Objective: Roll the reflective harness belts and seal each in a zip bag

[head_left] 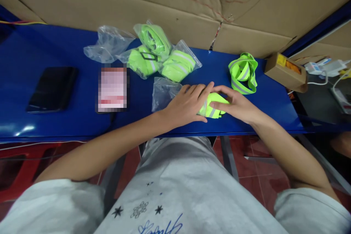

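Note:
A folded neon-yellow reflective strap [216,104] with grey bands lies between my two hands near the table's front edge. My left hand [189,103] is closed over the strap's left end, thumb on the near side and fingers on the far side. From the right, my right hand [237,104] grips it with the thumb on top and fingers behind. A clear plastic bag [163,93] sticks out to the left from under my left hand; its opening is hidden. Beyond my right hand lies a loose coil of the same strap [243,74].
Several bagged reflective straps [153,38] are heaped at the back, beside a clear bag [108,45]. A dark phone-like object [52,88] and a blurred-out item [113,89] lie left on the blue table [85,117]. A cardboard box [285,71] stands right.

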The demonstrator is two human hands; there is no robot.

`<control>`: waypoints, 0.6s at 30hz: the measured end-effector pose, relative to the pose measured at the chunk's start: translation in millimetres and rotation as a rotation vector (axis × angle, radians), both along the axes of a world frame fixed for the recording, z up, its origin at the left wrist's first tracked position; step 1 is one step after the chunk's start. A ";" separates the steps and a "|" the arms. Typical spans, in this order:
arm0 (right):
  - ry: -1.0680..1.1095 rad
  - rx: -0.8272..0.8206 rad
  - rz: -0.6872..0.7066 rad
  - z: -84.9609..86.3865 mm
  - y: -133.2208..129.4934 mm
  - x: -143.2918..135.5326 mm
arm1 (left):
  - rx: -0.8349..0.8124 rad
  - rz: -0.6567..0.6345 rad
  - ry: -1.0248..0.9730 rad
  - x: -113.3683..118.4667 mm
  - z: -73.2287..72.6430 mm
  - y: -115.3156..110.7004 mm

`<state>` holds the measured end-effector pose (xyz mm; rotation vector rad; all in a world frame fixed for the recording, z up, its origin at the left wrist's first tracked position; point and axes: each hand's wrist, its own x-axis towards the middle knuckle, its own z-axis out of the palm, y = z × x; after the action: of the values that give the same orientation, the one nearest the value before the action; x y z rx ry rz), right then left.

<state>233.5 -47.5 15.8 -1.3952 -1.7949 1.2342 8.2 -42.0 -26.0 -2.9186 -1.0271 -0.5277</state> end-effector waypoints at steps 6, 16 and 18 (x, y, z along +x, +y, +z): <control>0.272 -0.192 -0.129 -7.1 2.7 -8.0 | 0.013 0.030 -0.061 11.4 5.9 8.2; 0.290 -0.131 -0.084 -28.0 1.7 -16.4 | -0.067 0.040 -0.129 31.7 38.3 3.9; 0.216 -0.100 -0.058 -36.6 7.5 -11.9 | -0.060 0.090 -0.127 39.6 44.0 -0.9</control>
<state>221.7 -40.0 -20.8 -1.3024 -1.5551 1.4027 47.8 -42.9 17.9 -2.9051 -1.2028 -0.6990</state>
